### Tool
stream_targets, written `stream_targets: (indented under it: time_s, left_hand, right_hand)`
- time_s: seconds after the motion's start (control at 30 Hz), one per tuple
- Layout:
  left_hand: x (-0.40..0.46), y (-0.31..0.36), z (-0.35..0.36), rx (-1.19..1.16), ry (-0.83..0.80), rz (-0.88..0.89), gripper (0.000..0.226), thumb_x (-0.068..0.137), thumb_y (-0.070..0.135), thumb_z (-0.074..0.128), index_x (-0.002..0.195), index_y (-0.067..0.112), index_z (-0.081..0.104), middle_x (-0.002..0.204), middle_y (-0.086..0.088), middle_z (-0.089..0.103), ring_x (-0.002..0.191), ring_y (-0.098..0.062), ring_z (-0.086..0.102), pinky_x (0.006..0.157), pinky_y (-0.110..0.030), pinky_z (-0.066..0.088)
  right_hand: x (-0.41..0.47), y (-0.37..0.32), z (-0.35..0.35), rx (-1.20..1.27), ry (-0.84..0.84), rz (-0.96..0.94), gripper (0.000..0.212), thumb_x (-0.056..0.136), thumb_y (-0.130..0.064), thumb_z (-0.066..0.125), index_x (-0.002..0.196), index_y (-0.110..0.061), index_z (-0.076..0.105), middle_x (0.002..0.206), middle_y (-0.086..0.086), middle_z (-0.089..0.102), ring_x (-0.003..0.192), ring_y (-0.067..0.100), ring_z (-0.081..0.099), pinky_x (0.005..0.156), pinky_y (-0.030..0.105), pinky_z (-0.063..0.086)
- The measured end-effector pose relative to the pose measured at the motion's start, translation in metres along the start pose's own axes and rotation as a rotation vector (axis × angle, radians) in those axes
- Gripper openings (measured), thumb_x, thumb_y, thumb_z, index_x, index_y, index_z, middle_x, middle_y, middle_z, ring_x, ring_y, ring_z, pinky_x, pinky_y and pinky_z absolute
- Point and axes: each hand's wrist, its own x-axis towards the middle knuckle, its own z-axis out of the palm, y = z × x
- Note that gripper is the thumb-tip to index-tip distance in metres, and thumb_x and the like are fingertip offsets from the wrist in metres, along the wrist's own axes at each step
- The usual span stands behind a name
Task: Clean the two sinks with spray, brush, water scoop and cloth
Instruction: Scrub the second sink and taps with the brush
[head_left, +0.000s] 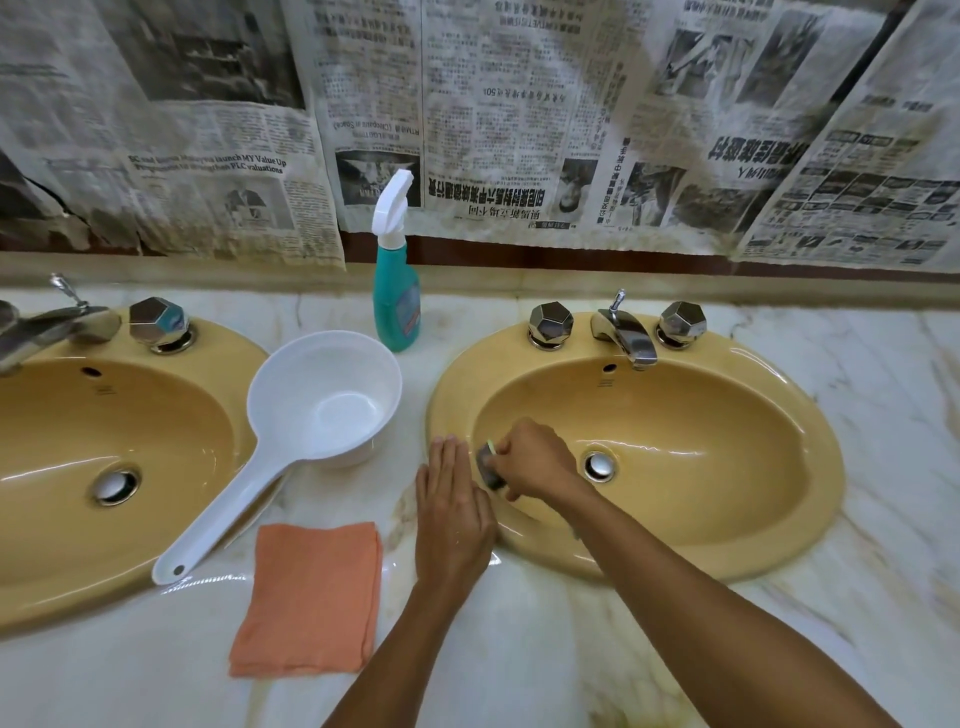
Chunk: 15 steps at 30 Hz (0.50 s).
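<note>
Right hand (537, 457) clenched round the brush (491, 464), pressing it on the right sink's (727, 551) inner left wall. Left hand (453, 512) flat, fingers straight, on the rim beside it. Scoop (291, 436), cloth (311, 597) and spray (396, 275) sit on the counter (519, 649) between the sinks; left sink (52, 519) untouched.

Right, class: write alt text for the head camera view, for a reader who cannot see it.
A person's right hand scrubs the right sink with a small brush while the left hand rests flat on its rim. On the marble counter between two yellow sinks are a white water scoop, a teal spray bottle and a folded orange cloth.
</note>
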Motion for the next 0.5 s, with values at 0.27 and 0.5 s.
stream_targets:
  time_s: [0.27,0.5]
  left_hand:
    - [0.0,0.0,0.0,-0.005,0.006,-0.006,0.065,0.087,0.02,0.023,0.148,0.003,0.041,0.157,-0.011,0.036,0.149,-0.02,0.022,0.121,-0.045,0.019]
    - [-0.002,0.001,0.0,-0.044,0.007,-0.036,0.068,0.088,0.026,0.019,0.15,0.005,0.036,0.159,-0.008,0.031,0.15,-0.012,0.016,0.123,-0.037,0.012]
  right_hand:
    - [0.008,-0.02,0.004,0.135,0.054,0.095,0.02,0.08,-0.025,0.056,0.075,-0.011,0.069,0.071,0.005,0.071,0.067,0.028,0.07,0.071,0.034,0.058]
    - [0.001,-0.012,0.01,0.021,-0.038,0.175,0.011,0.085,-0.018,0.058,0.087,-0.009,0.052,0.105,0.01,0.062,0.1,0.034,0.061,0.071,0.031,0.044]
